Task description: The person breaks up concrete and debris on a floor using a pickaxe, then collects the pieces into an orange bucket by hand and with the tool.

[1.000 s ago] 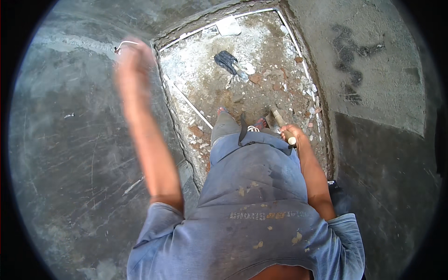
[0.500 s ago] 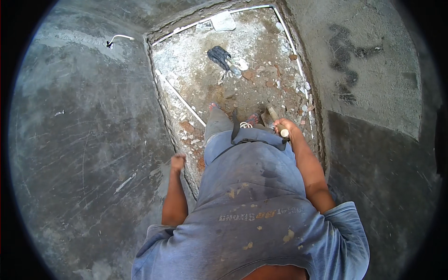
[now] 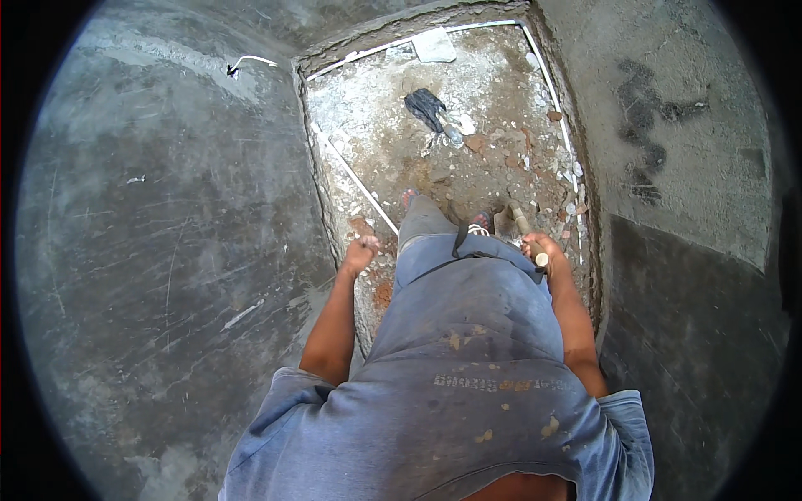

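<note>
- One right hand [image 3: 547, 245] holds the handle [image 3: 520, 218]; firm wrap advisable.
- Left hand [image 3: 362, 253], left of handle: cannot tell whether closed.
- Foot [image 3: 483, 220] left of handle: best kept clear.

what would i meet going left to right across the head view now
White cable on the wall, left hand, crumpled dark bag, right hand gripping a tan rod-like handle, dark smear on the right-hand wall.
</note>
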Available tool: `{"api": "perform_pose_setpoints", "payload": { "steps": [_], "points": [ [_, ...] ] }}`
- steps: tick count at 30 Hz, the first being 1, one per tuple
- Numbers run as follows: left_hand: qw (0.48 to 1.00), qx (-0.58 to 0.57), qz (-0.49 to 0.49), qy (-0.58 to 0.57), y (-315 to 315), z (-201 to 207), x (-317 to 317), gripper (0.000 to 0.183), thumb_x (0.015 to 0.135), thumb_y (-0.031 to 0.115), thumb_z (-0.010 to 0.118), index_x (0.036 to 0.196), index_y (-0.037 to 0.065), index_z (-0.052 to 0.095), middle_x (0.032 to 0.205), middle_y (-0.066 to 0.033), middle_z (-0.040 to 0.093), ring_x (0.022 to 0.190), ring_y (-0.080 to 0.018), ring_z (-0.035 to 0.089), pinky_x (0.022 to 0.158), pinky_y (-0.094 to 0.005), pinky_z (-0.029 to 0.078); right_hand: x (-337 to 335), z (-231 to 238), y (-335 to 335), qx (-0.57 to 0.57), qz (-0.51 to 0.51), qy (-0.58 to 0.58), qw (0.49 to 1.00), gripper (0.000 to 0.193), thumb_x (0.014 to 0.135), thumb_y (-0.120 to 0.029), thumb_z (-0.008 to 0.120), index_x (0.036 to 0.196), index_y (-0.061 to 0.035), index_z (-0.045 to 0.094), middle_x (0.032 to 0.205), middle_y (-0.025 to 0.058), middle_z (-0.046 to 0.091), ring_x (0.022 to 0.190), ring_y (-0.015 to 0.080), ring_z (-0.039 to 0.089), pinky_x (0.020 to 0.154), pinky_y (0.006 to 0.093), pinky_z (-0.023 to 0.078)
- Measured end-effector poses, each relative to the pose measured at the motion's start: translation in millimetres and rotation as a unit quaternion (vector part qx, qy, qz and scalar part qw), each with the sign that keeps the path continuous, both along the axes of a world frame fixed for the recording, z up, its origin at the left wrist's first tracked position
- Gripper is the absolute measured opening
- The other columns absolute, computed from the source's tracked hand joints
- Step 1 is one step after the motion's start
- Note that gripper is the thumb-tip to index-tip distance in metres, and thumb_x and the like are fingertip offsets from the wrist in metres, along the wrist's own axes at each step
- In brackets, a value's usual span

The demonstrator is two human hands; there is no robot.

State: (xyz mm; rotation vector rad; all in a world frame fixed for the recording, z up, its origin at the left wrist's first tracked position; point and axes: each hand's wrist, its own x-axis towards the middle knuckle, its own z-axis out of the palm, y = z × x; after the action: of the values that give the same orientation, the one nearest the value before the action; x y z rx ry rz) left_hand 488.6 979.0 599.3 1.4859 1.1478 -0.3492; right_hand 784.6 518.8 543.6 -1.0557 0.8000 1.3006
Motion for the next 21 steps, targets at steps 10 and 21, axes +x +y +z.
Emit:
{"api": "perform_pose_setpoints", "payload": {
  "steps": [10, 21],
  "points": [
    [0.996, -0.008, 0.048, 0.076, 47, -2, -56, 0.018, 0.096, 0.014, 0.061, 0.111, 0.012, 0.070, 0.098, 0.0015, 0.071, 0.085, -0.0135, 0.067, 0.061, -0.0316, 0.048, 1, -15, -2, -0.027, 0.010, 0.007, 1.000, 0.027, 0.086, -0.010, 0.068, 0.104, -0.0054, 0.049, 0.073, 0.0081, 0.058, 0.054, 0.0158, 0.058, 0.045, 0.0256, 0.051],
    [0.991, -0.007, 0.099, 0.091, 9, -13, -75, 0.024, 0.098, 0.017, 0.061, 0.121, 0.011, 0.067, 0.104, 0.0012, 0.072, 0.092, -0.0142, 0.070, 0.075, -0.0359, 0.052, 4, -27, -6, -0.032, 0.048, 0.015, 0.998, 0.024, 0.086, -0.014, 0.068, 0.102, -0.0084, 0.050, 0.073, 0.0064, 0.058, 0.056, 0.0154, 0.057, 0.049, 0.0270, 0.052]
  ]
}}
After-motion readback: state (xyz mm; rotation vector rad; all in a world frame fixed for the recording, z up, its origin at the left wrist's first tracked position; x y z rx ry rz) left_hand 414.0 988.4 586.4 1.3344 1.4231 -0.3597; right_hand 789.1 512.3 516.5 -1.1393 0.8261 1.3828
